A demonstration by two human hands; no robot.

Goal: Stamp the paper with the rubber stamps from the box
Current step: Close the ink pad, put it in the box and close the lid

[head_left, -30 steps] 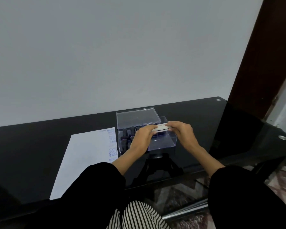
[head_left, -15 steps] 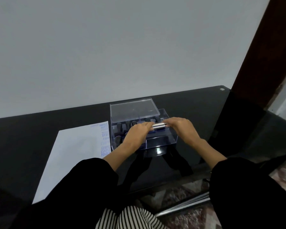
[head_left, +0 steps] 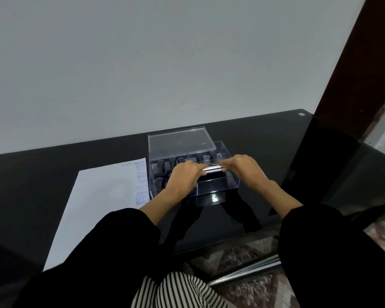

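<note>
Left hand (head_left: pixel 185 176) and right hand (head_left: pixel 246 168) each pinch an end of the flat white piece (head_left: pixel 213 168); a loose grip could drop it onto the stamps (head_left: pixel 160 163) just under the fingertips.

Blue stamped words ran down the right edge of the white paper (head_left: pixel 93 207). Top row read "SAMPLE", then "FRAGILE". Under that was a line starting "AMEND", the rest too faint to read. Lower down was "AIR M", cut off at the paper's edge. Middle imprints were too blurred to read. Bottom three read "SAMPLE", "SAMPLE", "FRAGILE".
</note>
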